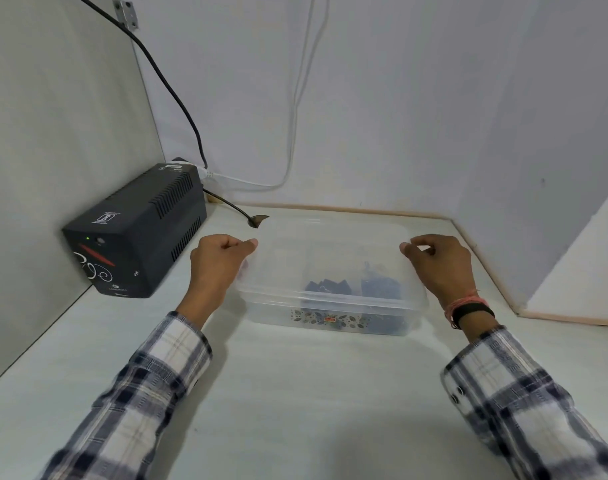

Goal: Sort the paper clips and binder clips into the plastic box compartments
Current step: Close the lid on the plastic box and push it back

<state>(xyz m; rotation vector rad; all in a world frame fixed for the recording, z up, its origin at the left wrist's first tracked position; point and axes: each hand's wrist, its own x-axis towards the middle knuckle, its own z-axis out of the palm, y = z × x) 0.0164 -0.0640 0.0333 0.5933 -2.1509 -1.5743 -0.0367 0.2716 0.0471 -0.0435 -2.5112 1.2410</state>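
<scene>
Both hands, left (214, 263) and right (439, 263), pinch the lid (330, 233) edges; lift it evenly, keeping the box (330, 320) still.

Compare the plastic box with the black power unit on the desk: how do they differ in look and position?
The plastic box is clear, low and wide, so dark clips show through it; the power unit is opaque black and taller. The box sits mid-desk between the left hand and right hand, which hold its sides; the unit stands untouched against the left wall, with cables plugged in behind. The box has no cables. Both rest on the same pale desk.
</scene>
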